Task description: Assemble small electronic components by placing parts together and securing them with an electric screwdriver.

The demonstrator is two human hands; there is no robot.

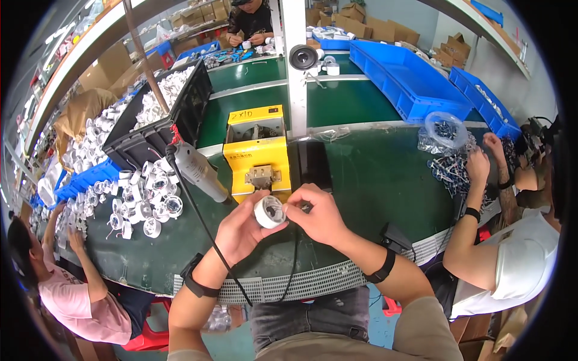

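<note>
A white, round plastic housing with a dark part and thin wires inside rests in my left hand, its fingers and thumb closed around the rim. My right hand meets the right side of the housing, its thumb and fingers pinched together. Whatever lies between those fingertips is too small to make out. Just beyond both hands stands a yellow bench machine with a metal block on its front. A grey electric screwdriver hangs to the left of the machine, its black cable passing over my left forearm.
Several white housings are piled at left, near a black crate of white parts. A blue tray stands far right, with a heap of small wired parts nearer. Co-workers sit left, right and across the green table.
</note>
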